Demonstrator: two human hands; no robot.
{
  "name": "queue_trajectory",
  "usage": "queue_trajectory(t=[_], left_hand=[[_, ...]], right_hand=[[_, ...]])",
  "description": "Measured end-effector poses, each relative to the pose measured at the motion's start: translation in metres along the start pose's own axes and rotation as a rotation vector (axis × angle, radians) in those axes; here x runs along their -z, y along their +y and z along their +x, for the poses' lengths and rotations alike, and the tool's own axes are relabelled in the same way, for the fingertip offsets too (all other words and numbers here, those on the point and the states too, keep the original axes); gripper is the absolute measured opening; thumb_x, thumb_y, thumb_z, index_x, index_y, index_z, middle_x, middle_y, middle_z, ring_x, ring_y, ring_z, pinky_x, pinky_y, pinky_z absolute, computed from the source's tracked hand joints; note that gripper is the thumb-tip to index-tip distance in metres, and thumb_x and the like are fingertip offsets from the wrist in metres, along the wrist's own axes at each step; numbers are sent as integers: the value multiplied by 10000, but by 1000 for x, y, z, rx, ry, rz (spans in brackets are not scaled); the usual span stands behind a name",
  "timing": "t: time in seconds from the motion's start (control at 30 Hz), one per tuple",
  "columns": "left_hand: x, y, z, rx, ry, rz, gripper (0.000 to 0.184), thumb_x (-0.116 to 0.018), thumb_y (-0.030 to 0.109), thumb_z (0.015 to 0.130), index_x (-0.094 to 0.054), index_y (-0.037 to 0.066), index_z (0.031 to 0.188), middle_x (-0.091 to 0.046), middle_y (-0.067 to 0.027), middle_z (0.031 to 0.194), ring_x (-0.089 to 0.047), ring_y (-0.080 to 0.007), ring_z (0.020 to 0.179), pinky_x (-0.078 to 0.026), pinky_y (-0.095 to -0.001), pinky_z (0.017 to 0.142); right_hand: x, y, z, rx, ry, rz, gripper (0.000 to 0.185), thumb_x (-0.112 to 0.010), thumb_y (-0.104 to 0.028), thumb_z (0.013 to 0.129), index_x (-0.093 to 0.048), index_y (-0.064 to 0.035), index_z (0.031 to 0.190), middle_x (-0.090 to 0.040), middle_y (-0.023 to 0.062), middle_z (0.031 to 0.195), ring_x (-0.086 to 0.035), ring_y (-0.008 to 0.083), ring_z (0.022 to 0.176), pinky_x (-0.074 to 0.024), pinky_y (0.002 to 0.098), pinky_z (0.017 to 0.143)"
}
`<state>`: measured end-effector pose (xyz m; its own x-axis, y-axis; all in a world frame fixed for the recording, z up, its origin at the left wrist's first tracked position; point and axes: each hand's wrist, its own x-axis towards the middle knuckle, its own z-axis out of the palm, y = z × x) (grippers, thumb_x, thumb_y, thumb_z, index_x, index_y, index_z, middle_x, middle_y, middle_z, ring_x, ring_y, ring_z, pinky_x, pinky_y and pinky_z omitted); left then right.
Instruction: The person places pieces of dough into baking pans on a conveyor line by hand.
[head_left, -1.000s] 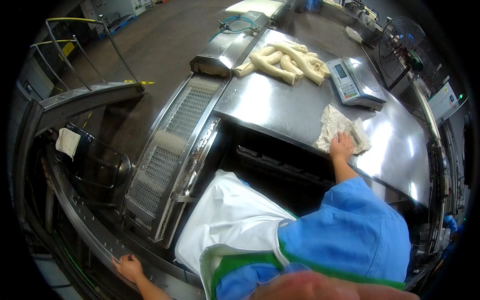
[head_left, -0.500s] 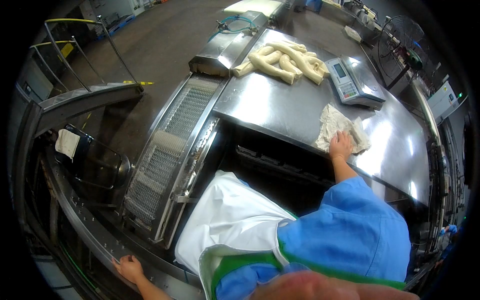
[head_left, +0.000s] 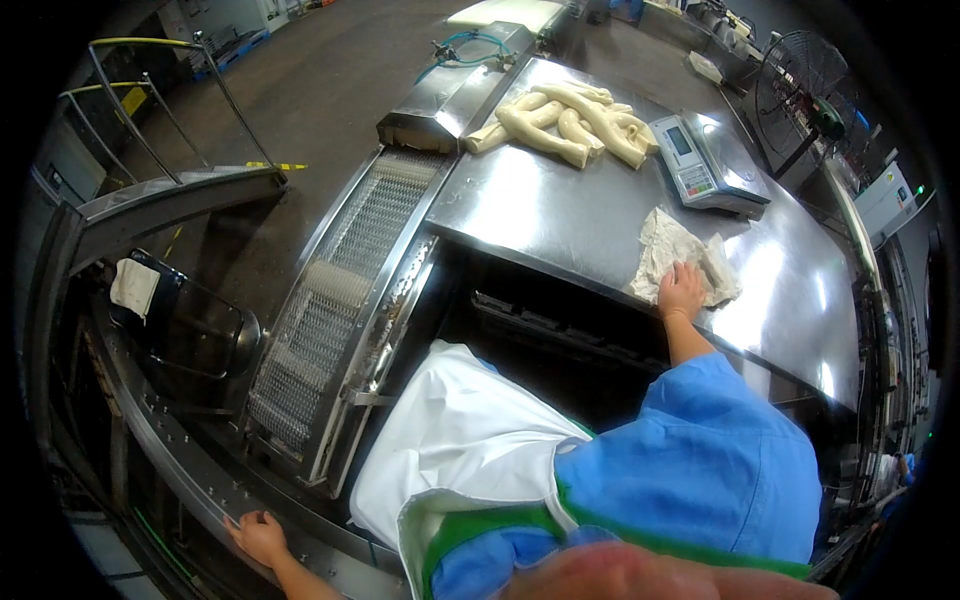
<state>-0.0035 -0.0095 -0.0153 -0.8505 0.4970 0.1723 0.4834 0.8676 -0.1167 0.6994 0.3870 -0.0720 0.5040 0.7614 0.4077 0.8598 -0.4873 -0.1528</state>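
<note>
Off-white, crumpled cloth (head_left: 662,245) lies at the right of the frame, near the front edge of a broad, shiny stainless-steel table (head_left: 580,225). On its lower part rests the right hand (head_left: 682,290), palm down, fingers slightly bent and apart; whether they pinch any fabric I cannot tell. Lying so near the edge, the cloth seems placed for easy reach, since the arm in the loose blue sleeve (head_left: 710,450) barely has to stretch.

Just above the cloth stands a grey, flat-topped digital scale (head_left: 712,165). Its display and keypad are angled toward the person, probably so that readings can be seen from this side. Left of the scale, at upper centre, thick, pale-yellow, rope-like pieces (head_left: 600,115) are heaped across one another, perhaps to keep them together on one part of the table.

Along the table's left side runs a silvery wire-mesh conveyor belt (head_left: 345,260), which looks set there so that things can pass easily between belt and tabletop. At lower left, the left hand (head_left: 260,538) rests on a long, dark-grey metal beam (head_left: 195,475), fingers loosely curled and gripping nothing that shows; the beam likely serves as a support for that arm.
</note>
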Motion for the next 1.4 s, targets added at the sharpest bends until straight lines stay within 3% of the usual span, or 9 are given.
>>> queue_trajectory(t=[1.4], left_hand=[[13, 9, -1, 32, -48, 0, 148, -688, 164, 727, -701, 76, 846, -640, -57, 1073, -325, -300, 1323, -318, -408, 1047]], right_hand=[[-3, 2, 1, 15, 20, -23, 379, -515, -352, 830, -604, -244, 1182, -508, 28, 1322, -418, 254, 1253, -289, 447, 1031]])
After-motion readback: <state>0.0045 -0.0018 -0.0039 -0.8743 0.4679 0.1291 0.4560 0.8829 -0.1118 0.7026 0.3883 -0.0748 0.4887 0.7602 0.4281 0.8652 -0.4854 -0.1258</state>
